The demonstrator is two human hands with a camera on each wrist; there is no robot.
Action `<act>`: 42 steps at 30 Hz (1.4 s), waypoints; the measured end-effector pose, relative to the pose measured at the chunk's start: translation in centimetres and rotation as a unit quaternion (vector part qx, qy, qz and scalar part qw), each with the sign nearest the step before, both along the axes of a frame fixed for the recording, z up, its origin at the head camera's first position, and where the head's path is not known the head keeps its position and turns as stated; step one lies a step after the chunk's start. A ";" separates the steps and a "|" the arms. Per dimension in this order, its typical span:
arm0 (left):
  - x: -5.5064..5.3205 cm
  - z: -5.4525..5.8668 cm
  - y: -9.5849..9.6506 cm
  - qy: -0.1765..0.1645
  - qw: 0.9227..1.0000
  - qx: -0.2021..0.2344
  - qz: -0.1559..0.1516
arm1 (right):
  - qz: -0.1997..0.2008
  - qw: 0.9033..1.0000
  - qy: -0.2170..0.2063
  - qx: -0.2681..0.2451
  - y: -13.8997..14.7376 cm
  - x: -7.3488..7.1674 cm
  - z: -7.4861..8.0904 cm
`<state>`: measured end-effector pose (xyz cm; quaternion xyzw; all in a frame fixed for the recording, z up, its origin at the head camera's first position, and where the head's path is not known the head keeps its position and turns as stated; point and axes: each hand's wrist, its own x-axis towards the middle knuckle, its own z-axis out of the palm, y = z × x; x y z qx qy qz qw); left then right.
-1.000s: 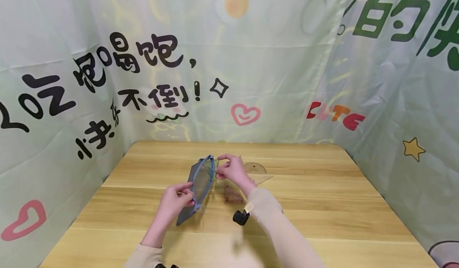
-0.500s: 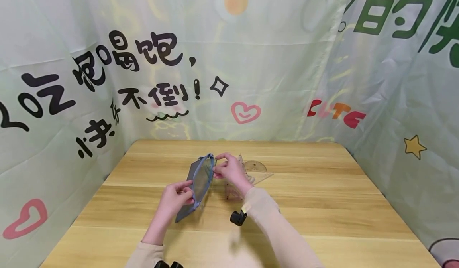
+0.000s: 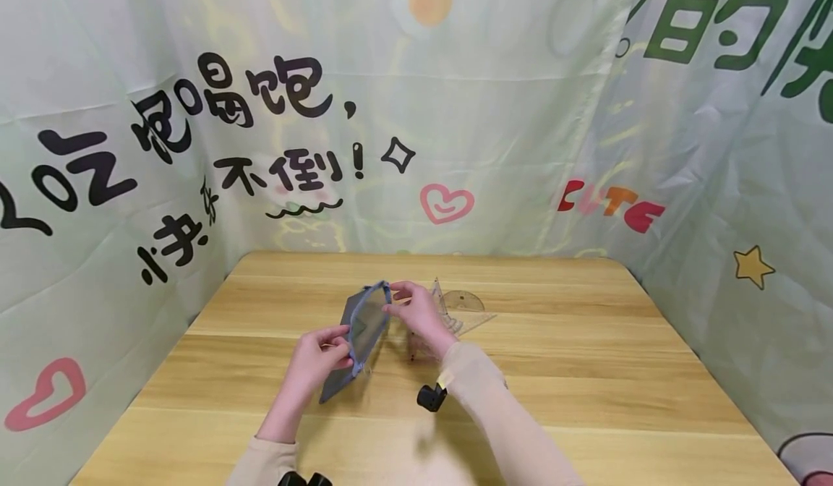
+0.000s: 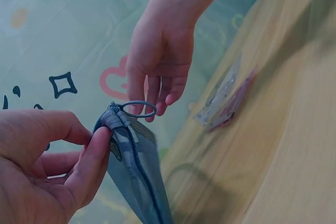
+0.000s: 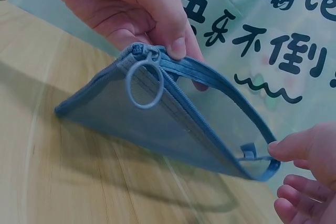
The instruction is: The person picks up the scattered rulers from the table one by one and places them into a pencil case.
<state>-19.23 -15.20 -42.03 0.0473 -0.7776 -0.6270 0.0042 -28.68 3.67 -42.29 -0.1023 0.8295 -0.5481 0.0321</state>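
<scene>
A blue-grey zip pouch (image 3: 372,316) stands on its edge, slanted, with its mouth unzipped and gaping. My left hand (image 3: 312,356) pinches the near end of the mouth between thumb and fingers, beside the ring-shaped zip pull (image 5: 145,84). At the far end is my right hand (image 3: 419,314), its thumb tip right at the rim and its other fingers loosely bent with nothing between them. Through the pouch's side a greenish patch (image 3: 360,327) shows faintly.
A clear protractor (image 3: 463,301) lies right of the pouch with clear set squares (image 3: 473,322). A pinkish set square (image 3: 416,347) lies nearer, partly behind the right wrist. Printed cloth (image 3: 507,146) walls in the wooden table (image 3: 586,370).
A greenish clear piece in my right hand has gone into the pouch and left the fingers. The right hand has shifted slightly left at the rim; my left hand holds its place.
</scene>
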 end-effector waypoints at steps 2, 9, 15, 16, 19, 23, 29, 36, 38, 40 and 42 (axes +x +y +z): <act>0.0 0.0 0.0 -0.002 1.000 -0.001 0.002 | -0.001 1.000 0.001 0.003 0.2 0.0 0.0; -0.1 -0.1 -0.1 -0.002 1.000 -0.002 0.001 | -0.009 1.000 -0.003 0.001 1.0 0.1 -0.3; -0.2 -0.1 0.0 -0.006 1.000 0.003 0.002 | -0.012 1.000 -0.006 0.003 1.5 0.0 -0.5; -0.2 -0.2 0.0 -0.008 1.000 0.004 0.002 | -0.013 1.000 -0.007 0.004 1.5 0.0 -0.5; -0.2 -0.1 0.1 -0.012 1.000 0.011 0.003 | -0.016 1.000 -0.001 0.011 1.6 0.0 -0.6; -0.2 0.0 0.1 -0.013 1.000 0.010 0.003 | -0.023 1.000 0.000 0.015 1.7 0.0 -0.8; -0.1 0.0 0.1 -0.014 1.000 0.008 0.002 | -0.024 0.999 -0.001 0.024 2.1 0.4 -0.9; -0.1 -0.1 0.0 -0.016 1.000 0.006 0.002 | -0.022 0.999 0.003 0.025 2.7 0.8 -1.4; -0.2 -0.1 0.0 -0.017 1.000 0.008 0.003 | -0.022 0.999 0.009 0.034 2.9 0.8 -1.6; -0.2 -0.1 0.0 -0.015 1.000 0.007 0.002 | -0.022 0.999 0.010 0.041 3.2 0.8 -1.8; -0.2 0.0 0.0 -0.015 1.000 0.006 0.003 | -0.021 0.999 0.012 0.047 3.4 0.9 -1.9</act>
